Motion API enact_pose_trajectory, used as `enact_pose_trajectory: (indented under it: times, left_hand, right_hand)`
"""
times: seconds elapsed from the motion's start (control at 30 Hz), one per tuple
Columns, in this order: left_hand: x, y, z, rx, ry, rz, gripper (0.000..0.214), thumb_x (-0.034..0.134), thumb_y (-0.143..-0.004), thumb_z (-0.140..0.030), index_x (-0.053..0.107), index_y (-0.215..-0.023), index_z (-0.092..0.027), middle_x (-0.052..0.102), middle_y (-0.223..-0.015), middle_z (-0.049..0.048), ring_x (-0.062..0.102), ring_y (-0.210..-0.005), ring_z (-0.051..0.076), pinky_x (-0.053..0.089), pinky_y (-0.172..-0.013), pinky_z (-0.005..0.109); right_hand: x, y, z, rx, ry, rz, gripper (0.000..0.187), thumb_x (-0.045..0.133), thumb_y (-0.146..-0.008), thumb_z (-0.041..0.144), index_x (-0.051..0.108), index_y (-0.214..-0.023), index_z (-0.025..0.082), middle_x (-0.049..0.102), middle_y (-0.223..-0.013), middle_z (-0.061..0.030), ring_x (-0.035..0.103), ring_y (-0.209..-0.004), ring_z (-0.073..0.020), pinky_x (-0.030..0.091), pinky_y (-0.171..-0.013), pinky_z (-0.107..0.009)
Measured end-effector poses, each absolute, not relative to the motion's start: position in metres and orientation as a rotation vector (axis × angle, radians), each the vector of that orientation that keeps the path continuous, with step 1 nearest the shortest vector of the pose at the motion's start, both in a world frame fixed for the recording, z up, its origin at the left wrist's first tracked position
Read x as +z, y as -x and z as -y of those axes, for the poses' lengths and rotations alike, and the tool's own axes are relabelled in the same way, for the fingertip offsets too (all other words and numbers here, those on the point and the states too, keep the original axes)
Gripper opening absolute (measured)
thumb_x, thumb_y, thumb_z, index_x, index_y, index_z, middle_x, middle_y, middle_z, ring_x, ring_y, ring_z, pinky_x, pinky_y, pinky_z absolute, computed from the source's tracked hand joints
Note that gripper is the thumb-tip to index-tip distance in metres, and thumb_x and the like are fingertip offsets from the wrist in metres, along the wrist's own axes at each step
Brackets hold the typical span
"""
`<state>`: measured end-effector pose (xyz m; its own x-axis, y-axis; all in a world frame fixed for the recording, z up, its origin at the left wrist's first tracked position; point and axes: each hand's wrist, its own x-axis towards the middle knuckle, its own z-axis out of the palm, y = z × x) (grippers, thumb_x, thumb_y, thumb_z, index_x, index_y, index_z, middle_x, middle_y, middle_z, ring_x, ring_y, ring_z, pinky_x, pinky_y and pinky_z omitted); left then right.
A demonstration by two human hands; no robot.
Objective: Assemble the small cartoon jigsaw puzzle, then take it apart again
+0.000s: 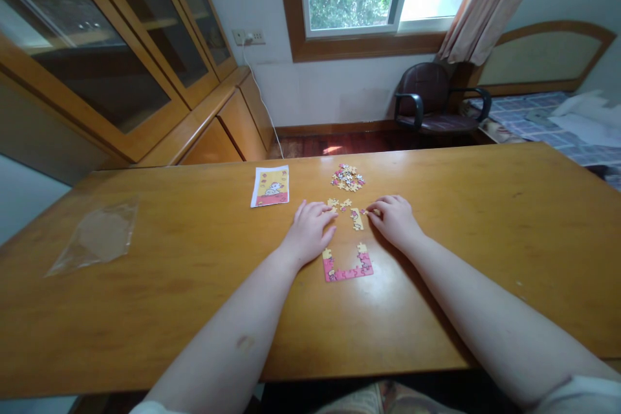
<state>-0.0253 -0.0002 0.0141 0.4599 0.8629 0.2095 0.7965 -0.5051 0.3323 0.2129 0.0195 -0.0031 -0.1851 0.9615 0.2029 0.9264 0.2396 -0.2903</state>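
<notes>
On the table lies a partly joined jigsaw puzzle border (347, 274), pink along the bottom with yellow ends, shaped like a U. My left hand (310, 231) rests just above its left side, thumb apart from the fingers, fingertips beside a few loose yellow pieces (332, 202). Across from it, my right hand (395, 218) pinches a small puzzle piece (376, 212) between thumb and fingers; the fingers partly hide it. Between the hands sits a short joined yellow strip (357, 219). A heap of mixed pieces (348, 177) lies farther back.
A reference picture card (270, 186) with a cartoon animal lies behind my left hand. A clear plastic bag (99, 233) is flat at the left of the wooden table (194, 310). Beyond the far edge are a cabinet (194, 103) and an armchair (429, 97).
</notes>
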Motion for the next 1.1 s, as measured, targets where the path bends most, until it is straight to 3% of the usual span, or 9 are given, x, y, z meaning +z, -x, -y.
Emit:
enact_pose_trajectory:
  times: [0.17, 0.43, 0.73, 0.9, 1.1]
  left_hand:
    - [0.012, 0.027, -0.001, 0.555, -2.518, -1.437, 0.026, 0.054, -0.086, -0.026, 0.063, -0.110, -0.025, 0.062, -0.118, 0.0043, 0.050, -0.117, 0.021, 0.022, -0.113, 0.051]
    - [0.011, 0.030, -0.002, 0.565, -2.511, -1.446, 0.027, 0.053, -0.086, -0.025, 0.063, -0.111, -0.024, 0.061, -0.120, 0.0046, 0.049, -0.118, 0.022, 0.022, -0.112, 0.051]
    - [0.019, 0.028, 0.001, 0.473, -2.541, -1.271, 0.024, 0.051, -0.089, -0.026, 0.065, -0.108, -0.024, 0.065, -0.113, 0.0043, 0.054, -0.110, 0.020, 0.026, -0.110, 0.047]
    - [0.031, 0.020, 0.013, 0.265, -2.627, -0.981, 0.025, 0.046, -0.092, -0.026, 0.068, -0.102, -0.024, 0.071, -0.091, 0.0031, 0.063, -0.088, 0.017, 0.045, -0.086, 0.031]
    - [0.036, 0.007, 0.035, 0.063, -2.694, -0.939, 0.031, 0.042, -0.093, -0.035, 0.064, -0.114, -0.031, 0.072, -0.087, 0.0028, 0.066, -0.079, 0.020, 0.048, -0.071, 0.030]
  right_hand:
    - [-0.004, -0.213, -0.020, 0.096, 1.782, 2.207, 0.019, 0.052, -0.085, 0.023, 0.071, -0.086, 0.020, 0.068, -0.094, -0.0070, 0.053, -0.092, -0.0217, 0.033, -0.089, -0.033]
    - [-0.003, -0.212, -0.017, 0.073, 1.821, 2.181, 0.011, 0.055, -0.078, 0.023, 0.064, -0.078, 0.018, 0.067, -0.087, -0.0077, 0.052, -0.088, -0.0229, 0.033, -0.085, -0.034]
    - [0.009, -0.214, -0.009, 0.516, 1.505, 2.156, 0.006, 0.058, -0.073, 0.019, 0.063, -0.071, 0.019, 0.064, -0.073, -0.0015, 0.054, -0.072, -0.0155, 0.039, -0.069, -0.025]
    - [0.018, -0.215, -0.003, 0.777, 1.486, 2.159, 0.008, 0.059, -0.072, 0.023, 0.066, -0.073, 0.019, 0.063, -0.071, 0.0000, 0.052, -0.065, -0.0130, 0.039, -0.062, -0.024]
    - [0.012, -0.214, -0.002, 1.093, 1.404, 2.107, 0.010, 0.061, -0.073, 0.024, 0.067, -0.075, 0.016, 0.067, -0.072, -0.0002, 0.057, -0.063, -0.0120, 0.043, -0.061, -0.022]
